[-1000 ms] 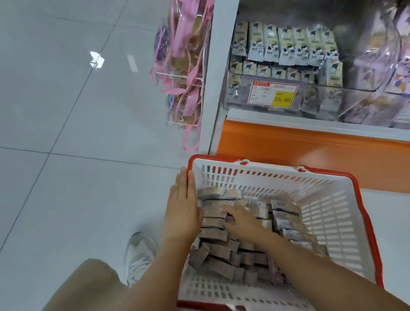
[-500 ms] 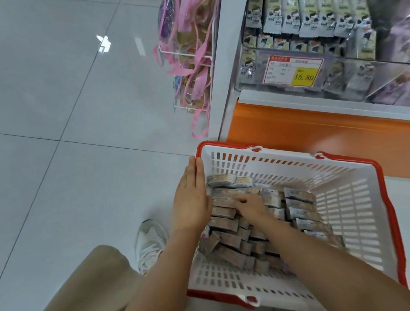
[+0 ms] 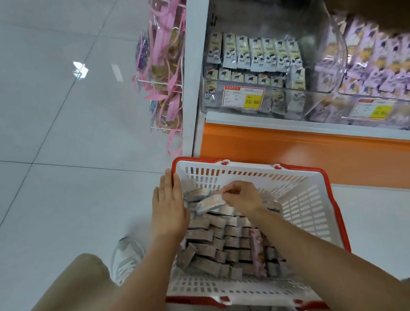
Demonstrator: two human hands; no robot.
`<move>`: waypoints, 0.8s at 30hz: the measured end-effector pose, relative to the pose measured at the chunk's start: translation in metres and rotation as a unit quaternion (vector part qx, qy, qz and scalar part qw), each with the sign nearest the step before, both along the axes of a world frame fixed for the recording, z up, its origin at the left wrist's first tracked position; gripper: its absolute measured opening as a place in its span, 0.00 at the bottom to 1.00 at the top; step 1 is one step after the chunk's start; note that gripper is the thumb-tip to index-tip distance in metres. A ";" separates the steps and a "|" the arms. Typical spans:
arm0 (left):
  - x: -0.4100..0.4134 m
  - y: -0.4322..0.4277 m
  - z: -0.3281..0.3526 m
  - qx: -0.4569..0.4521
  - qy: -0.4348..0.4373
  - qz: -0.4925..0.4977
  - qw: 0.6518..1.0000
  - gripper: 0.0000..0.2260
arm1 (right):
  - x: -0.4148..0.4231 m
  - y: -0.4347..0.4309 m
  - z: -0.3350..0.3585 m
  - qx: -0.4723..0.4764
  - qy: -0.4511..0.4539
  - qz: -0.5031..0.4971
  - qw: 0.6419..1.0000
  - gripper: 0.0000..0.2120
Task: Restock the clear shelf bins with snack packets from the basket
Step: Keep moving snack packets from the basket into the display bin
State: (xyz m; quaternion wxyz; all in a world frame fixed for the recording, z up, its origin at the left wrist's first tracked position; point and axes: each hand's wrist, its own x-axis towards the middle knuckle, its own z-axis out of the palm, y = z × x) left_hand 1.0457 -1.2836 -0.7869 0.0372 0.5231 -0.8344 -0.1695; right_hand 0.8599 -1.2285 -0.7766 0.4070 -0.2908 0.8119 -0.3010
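I am reviewing the work through the head camera and am logging it as being at an early stage. The basket [image 3: 304, 206] is sitting on the floor just in front of the shelf's orange base. It is carrying several packed rows of snack packets [image 3: 208, 250], and only its far right part is showing bare mesh. The left hand [image 3: 169, 209] is lying flat, fingers straight and together, bracing the left end of the rows and grasping nothing. The right hand [image 3: 243, 198] is curling fingers and thumb around a single packet [image 3: 209, 202], which is sitting tilted just above the top row, well apart from the shelf. The clear bin [image 3: 310, 14] above is holding a few rows of pale packets behind its price label [image 3: 243, 98], with its upper space standing unfilled. I am judging nearly the whole transfer as outstanding: this packet is yet to reach the bin, and the rest are waiting in the basket.
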 end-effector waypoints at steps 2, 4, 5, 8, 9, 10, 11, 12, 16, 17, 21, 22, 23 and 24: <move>-0.009 0.001 0.009 0.005 0.017 -0.038 0.999 0.34 | -0.005 -0.001 0.021 -0.030 -0.027 -0.009 0.999 0.11; -0.024 0.003 0.024 0.040 0.096 -0.095 0.990 0.30 | -0.007 -0.002 0.043 -0.066 -0.054 -0.022 0.996 0.10; -0.033 0.006 0.033 0.064 0.154 -0.111 0.980 0.27 | -0.007 -0.002 0.055 -0.085 -0.065 -0.028 0.994 0.10; -0.052 0.011 0.050 0.109 0.284 -0.093 0.948 0.16 | -0.010 0.000 0.087 -0.139 -0.087 -0.037 0.986 0.10; -0.056 0.012 0.055 0.130 0.315 -0.073 0.937 0.13 | -0.012 0.002 0.096 -0.164 -0.094 -0.042 0.981 0.09; -0.059 0.011 0.061 0.160 0.348 -0.051 0.922 0.12 | -0.015 0.005 0.105 -0.191 -0.100 -0.049 0.975 0.08; -0.062 0.010 0.068 0.196 0.380 -0.024 0.904 0.12 | -0.018 0.008 0.112 -0.213 -0.098 -0.053 0.971 0.07; -0.065 0.007 0.074 0.236 0.414 0.006 0.879 0.13 | -0.022 0.011 0.118 -0.226 -0.084 -0.050 0.969 0.06; -0.072 -0.001 0.106 0.368 0.533 0.084 0.757 0.13 | -0.032 0.031 0.130 -0.223 -0.002 0.049 0.974 0.07; -0.073 -0.002 0.115 0.388 0.550 0.076 0.736 0.11 | -0.032 0.036 0.133 -0.225 -0.005 0.069 0.972 0.08; -0.076 -0.001 0.139 0.404 0.570 0.035 0.714 0.10 | -0.032 0.047 0.148 -0.274 0.011 0.109 0.955 0.08; -0.078 -0.002 0.142 0.404 0.574 0.034 0.711 0.10 | -0.032 0.049 0.152 -0.284 0.020 0.113 0.952 0.09; -0.079 -0.002 0.146 0.405 0.577 0.035 0.709 0.11 | -0.033 0.050 0.156 -0.290 0.025 0.117 0.949 0.10; -0.081 -0.003 0.150 0.406 0.579 0.037 0.706 0.11 | -0.033 0.050 0.159 -0.295 0.030 0.119 0.948 0.10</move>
